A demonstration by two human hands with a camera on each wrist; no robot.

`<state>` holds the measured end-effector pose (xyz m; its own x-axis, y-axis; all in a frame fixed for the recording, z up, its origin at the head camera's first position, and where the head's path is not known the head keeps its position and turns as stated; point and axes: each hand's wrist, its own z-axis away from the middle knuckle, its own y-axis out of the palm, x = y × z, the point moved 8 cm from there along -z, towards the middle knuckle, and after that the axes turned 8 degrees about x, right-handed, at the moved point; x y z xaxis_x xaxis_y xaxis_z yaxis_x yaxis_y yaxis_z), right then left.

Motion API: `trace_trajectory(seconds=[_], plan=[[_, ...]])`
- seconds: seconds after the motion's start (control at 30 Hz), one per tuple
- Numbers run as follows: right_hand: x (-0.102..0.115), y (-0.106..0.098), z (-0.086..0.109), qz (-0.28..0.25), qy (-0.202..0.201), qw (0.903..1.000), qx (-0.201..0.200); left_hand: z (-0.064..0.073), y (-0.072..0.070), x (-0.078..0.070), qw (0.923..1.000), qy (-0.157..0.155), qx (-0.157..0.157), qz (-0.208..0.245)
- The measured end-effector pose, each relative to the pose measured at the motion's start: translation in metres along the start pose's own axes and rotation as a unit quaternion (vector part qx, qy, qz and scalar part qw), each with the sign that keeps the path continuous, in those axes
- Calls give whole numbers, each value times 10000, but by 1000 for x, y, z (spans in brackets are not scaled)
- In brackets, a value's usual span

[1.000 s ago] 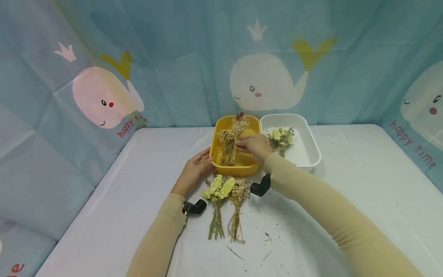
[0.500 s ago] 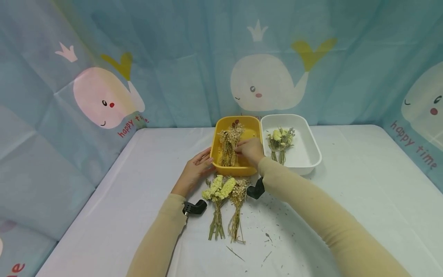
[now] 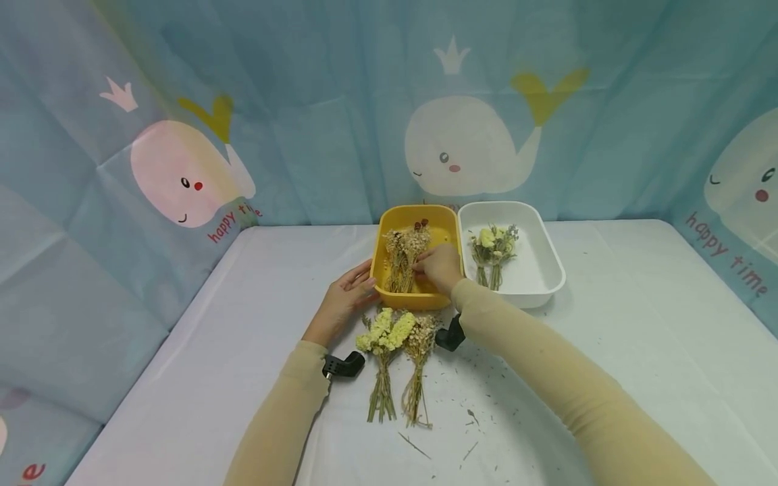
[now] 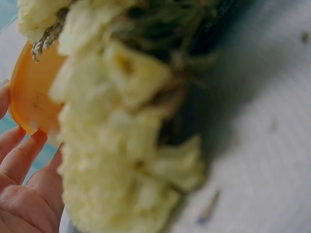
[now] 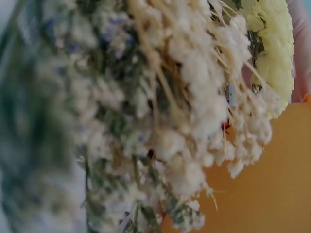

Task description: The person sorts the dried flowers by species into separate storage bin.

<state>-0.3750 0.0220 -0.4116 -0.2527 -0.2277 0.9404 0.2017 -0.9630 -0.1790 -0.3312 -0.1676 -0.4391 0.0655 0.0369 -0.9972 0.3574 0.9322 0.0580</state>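
My right hand [image 3: 442, 266] reaches into the yellow tray [image 3: 448, 231] and pinches the stems of a dried bunch of small beige flowers with dark red heads [image 3: 419, 236]. Another beige bunch [image 3: 395, 260] lies against it on the left. Outside the tray, my left hand [image 3: 342, 302] touches its near left side with fairly straight fingers. The left wrist view shows these fingertips [image 4: 36, 138] at the yellow wall. In front of the tray, a yellow flower bunch [image 3: 383, 331] and a beige bunch [image 3: 417, 337] lie on the table. The right fingertips are partly hidden.
A white tray [image 3: 537, 253] stands against the yellow one on the right, holding yellowish dried bunches [image 3: 495, 246]. Bits of stem [image 3: 415, 445] and crumbs are scattered over the white table [image 3: 273, 270]. A blue whale-print curtain [image 3: 328, 135] hangs behind.
My right hand has lowered the red-headed beige bunch into the yellow tray, moving slightly left and down. The left hand stays at the tray's side.
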Motion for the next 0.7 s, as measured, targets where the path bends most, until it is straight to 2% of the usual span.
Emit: trace_trajectory(seconds=[0.3, 0.37, 0.5, 0.53, 0.7], plan=[[1, 0, 2, 113, -119, 9999, 39, 0, 1, 2, 10000, -22, -14, 73], [6, 0, 5, 559, -321, 9979, 33, -1, 0, 2, 10000, -26, -1, 4], [16, 2, 16, 1116, -696, 9912, 157, -1, -2, 2, 10000, -15, -3, -88], [19, 3, 20, 1121, -748, 9907, 209, -2, -3, 2, 9999, -18, -3, -101], [29, 3, 48, 286, -900, 9943, 502, -3, -3, 3, 10000, -50, 4, -78]])
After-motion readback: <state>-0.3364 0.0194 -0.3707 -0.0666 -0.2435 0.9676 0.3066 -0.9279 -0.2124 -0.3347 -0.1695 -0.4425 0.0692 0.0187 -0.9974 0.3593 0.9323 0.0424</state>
